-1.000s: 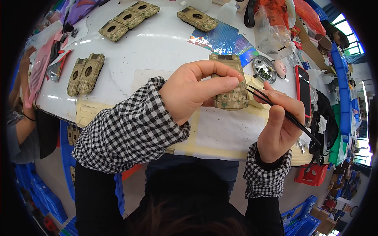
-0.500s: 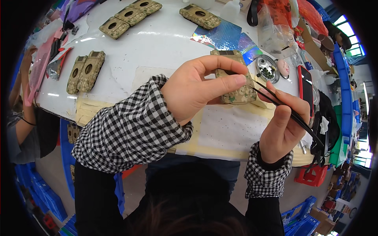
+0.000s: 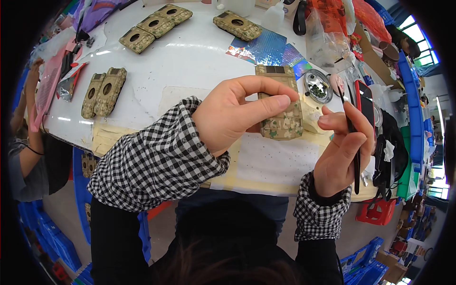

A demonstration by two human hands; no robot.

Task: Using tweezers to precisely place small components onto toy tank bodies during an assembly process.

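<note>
Showing under the left hand (image 3: 240,107), a camouflage-patterned model hull (image 3: 283,126) lies right of centre at the near side of the table (image 3: 190,66), its long axis pointing away from the person. Whether it rests fully on the surface or is partly raised cannot be determined.

Left hand: reaching in from the left, back of the hand upward, wrist roughly level. Thumb and forefinger arch over the hull with their tips close together above its upper face; whether anything is pinched between them cannot be told. The remaining fingers are largely hidden beneath the palm.

Right hand: raised near the right side of the hull and apart from it, palm turned inward, fingers bent. Black tweezers (image 3: 357,166) are gripped in it, standing nearly upright in the view, tips directed away from the person and slightly parted.

Both wrists emerge from black-and-white checked cuffs.

Surroundings: a white sheet (image 3: 275,161) bearing small specks lies nearer the person. Beyond the right hand, a round clear dish (image 3: 330,93) contains small dark green pieces (image 3: 316,90); a red-edged phone (image 3: 365,99) lies to its right. Further similar hulls (image 3: 154,26) stand across the far and left areas.
</note>
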